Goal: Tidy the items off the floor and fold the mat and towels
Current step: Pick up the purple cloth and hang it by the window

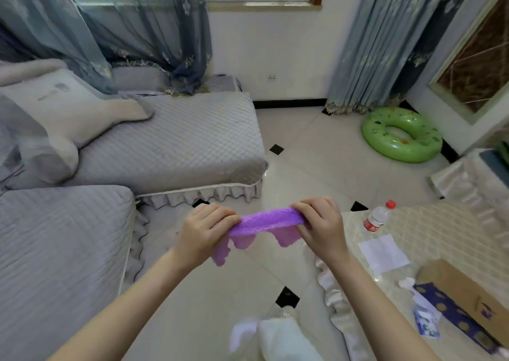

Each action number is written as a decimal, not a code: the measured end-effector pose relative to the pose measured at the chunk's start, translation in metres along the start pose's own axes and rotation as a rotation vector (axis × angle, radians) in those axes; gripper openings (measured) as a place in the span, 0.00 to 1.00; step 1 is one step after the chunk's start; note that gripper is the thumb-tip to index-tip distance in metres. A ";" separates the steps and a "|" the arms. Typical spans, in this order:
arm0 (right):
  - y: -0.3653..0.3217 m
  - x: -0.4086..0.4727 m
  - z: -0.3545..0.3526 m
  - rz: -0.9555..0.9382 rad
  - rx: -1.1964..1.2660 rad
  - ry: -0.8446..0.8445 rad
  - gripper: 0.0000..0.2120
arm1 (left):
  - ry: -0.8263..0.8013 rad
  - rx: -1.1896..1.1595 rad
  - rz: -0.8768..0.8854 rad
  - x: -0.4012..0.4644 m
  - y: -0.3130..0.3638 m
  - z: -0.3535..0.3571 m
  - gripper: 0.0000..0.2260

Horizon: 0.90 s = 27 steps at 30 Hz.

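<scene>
- We're holding the purple towel (265,223) in mid-air, over the floor (316,168) between the sofa (179,146) and the table (440,231), roughly level with the table's near-left corner.
- Left hand (205,230) is pinching the towel's left end, fingers curled over the top edge; right hand (321,224) is doing the same on the right end. Both grips are closed tight on cloth, nothing slack in the fingers.
- We're judging this as a fold in progress: the top edge is being pulled taut between the hands so the layers line up, while the loose scalloped lower edge is hanging free below.
- Hands are near each other, so the towel is looking already bunched or part-folded; we cannot tell how many layers.
- Room to move: open tile is lying ahead and right, toward the green swim ring (402,134) sitting by the curtain (385,44) in the far-right corner, still on the floor.
- Sofa's frilled front edge is bounding us on the left; its quilted seat is looking like a flat spot for laying folds.
- Table's left edge is close on the right; a water bottle (377,217) is standing near that edge, with a white sheet (382,253) and a cardboard box (468,300) further in, so we're keeping the right elbow clear.
- White cloth (275,336) is lying at the bottom edge of view; we cannot tell what it is.
</scene>
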State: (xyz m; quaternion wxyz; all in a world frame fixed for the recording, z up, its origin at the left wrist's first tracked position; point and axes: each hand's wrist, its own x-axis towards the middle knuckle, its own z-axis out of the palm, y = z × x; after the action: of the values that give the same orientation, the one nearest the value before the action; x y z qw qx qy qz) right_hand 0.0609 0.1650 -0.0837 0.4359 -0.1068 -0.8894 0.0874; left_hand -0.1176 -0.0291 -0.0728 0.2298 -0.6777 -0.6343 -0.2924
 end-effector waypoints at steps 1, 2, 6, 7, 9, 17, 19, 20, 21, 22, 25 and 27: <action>0.009 0.008 0.007 0.000 -0.007 0.006 0.07 | 0.000 -0.004 -0.006 0.008 -0.012 0.007 0.06; 0.018 0.015 0.013 -0.003 -0.012 0.013 0.06 | 0.003 -0.007 -0.016 0.016 -0.023 0.014 0.07; 0.058 0.049 0.041 -0.023 -0.015 0.026 0.07 | 0.029 -0.013 -0.034 0.050 -0.066 0.046 0.09; 0.070 0.057 0.048 -0.026 -0.016 0.022 0.07 | 0.038 -0.008 -0.036 0.059 -0.077 0.055 0.09; 0.095 0.075 0.062 -0.027 -0.019 0.013 0.08 | 0.057 -0.002 -0.043 0.080 -0.101 0.074 0.09; 0.190 0.149 0.109 -0.022 -0.039 -0.016 0.07 | 0.086 -0.033 -0.129 0.150 -0.182 0.150 0.08; 0.209 0.169 0.120 -0.025 -0.041 -0.031 0.05 | 0.106 -0.036 -0.150 0.168 -0.201 0.164 0.08; 0.217 0.179 0.125 -0.021 -0.047 -0.038 0.05 | 0.112 -0.042 -0.162 0.177 -0.210 0.170 0.09; 0.224 0.188 0.131 -0.015 -0.052 -0.041 0.06 | 0.115 -0.049 -0.172 0.185 -0.218 0.175 0.09; 0.231 0.196 0.137 -0.007 -0.055 -0.040 0.07 | 0.115 -0.055 -0.177 0.192 -0.227 0.181 0.10; 0.254 0.220 0.160 0.025 -0.055 -0.032 0.08 | 0.099 -0.081 -0.171 0.213 -0.263 0.203 0.14; 0.272 0.233 0.179 0.052 -0.065 -0.029 0.07 | 0.084 -0.088 -0.148 0.226 -0.293 0.220 0.15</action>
State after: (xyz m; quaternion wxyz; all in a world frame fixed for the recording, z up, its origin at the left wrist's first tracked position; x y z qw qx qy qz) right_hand -0.1893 0.4771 -0.0831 0.4169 -0.1427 -0.8948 0.0714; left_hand -0.3801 0.3110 -0.0934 0.2041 -0.6255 -0.6591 -0.3644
